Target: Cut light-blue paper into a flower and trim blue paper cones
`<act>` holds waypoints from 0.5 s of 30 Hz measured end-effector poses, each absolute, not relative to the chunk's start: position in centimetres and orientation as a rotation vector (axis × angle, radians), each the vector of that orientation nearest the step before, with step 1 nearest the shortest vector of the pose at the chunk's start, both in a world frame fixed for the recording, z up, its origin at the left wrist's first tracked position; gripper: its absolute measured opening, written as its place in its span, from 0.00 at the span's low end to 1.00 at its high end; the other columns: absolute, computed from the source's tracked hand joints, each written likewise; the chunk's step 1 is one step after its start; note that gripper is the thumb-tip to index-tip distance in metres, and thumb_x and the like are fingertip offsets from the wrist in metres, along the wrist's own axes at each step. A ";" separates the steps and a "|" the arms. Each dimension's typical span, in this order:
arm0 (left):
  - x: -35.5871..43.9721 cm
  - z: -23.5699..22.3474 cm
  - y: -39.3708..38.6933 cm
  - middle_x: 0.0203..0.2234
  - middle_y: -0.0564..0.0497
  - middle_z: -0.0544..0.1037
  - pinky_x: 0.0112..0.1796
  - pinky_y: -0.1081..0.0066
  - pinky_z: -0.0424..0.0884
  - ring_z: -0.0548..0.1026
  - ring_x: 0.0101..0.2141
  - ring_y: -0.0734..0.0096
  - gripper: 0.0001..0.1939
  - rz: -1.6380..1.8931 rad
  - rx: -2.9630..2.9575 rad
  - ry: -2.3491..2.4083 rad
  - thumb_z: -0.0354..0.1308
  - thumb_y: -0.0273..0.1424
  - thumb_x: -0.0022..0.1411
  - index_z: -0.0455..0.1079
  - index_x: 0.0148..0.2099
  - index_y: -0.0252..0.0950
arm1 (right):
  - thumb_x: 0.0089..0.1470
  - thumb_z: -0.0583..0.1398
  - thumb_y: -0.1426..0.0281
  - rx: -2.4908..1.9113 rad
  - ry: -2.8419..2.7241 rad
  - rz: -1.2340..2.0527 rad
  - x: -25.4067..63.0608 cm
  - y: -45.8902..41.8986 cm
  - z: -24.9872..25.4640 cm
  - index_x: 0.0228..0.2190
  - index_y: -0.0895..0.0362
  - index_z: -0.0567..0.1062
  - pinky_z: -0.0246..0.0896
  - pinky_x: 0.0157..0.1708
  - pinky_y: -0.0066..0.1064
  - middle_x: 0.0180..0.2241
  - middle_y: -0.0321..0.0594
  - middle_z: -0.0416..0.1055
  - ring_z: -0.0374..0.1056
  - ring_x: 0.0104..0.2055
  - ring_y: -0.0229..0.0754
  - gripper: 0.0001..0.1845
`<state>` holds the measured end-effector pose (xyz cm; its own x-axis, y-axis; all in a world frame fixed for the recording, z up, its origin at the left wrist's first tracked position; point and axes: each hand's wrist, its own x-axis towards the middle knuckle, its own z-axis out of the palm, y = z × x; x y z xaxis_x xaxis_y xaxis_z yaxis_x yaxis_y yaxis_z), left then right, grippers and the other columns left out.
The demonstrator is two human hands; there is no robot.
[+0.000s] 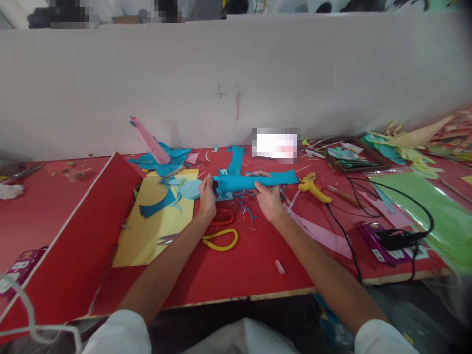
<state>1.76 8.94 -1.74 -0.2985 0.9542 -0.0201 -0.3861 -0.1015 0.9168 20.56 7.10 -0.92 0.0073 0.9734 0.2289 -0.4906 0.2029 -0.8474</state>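
Note:
Between my hands lies a rolled blue paper tube (pixel 239 184), held level above the red table. My left hand (pixel 208 196) is closed on its left end, where cut flaps flare out. Around the right part of the tube, my right hand (pixel 268 197) is closed with the thumb in front and fingers behind. A flat blue strip (pixel 287 177) extends past that hand to the right. Below my left hand are yellow-handled scissors (pixel 221 241) and a red scissor handle (pixel 222 217). Blue paper shreds are scattered under the tube.
A yellow glue gun (pixel 313 188) rests to the right, its black cord running to a purple power strip (pixel 379 243). At the left stand a red divider (pixel 70 241) and a pink cone (pixel 151 140) on blue petals. Yellow sheets (pixel 147 241) lie nearby. A white wall (pixel 165 88) rises behind.

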 end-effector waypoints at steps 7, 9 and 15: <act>1.8 -2.1 9.6 0.21 0.60 0.64 0.24 0.77 0.60 0.59 0.22 0.79 0.23 1.665 0.776 1.067 0.71 0.48 0.58 0.64 0.30 0.38 | 0.48 0.76 0.55 -0.642 -0.990 1.282 20.2 6.7 -0.7 0.45 0.47 0.77 0.69 0.61 0.54 0.51 0.43 0.83 0.76 0.57 0.55 0.25; 1.8 -2.2 9.6 0.22 0.59 0.64 0.25 0.77 0.61 0.59 0.23 0.79 0.23 1.672 0.789 1.075 0.71 0.47 0.57 0.65 0.30 0.38 | 0.49 0.76 0.58 -0.642 -1.009 1.252 20.2 6.7 -0.9 0.45 0.47 0.77 0.68 0.62 0.52 0.50 0.42 0.83 0.76 0.56 0.54 0.24; 1.6 -1.9 9.1 0.23 0.59 0.57 0.24 0.75 0.54 0.54 0.25 0.77 0.29 1.667 0.900 1.101 0.72 0.53 0.56 0.61 0.27 0.38 | 0.49 0.76 0.57 -0.737 -1.078 1.198 20.4 7.1 -1.9 0.43 0.48 0.79 0.71 0.57 0.46 0.47 0.40 0.82 0.76 0.51 0.50 0.22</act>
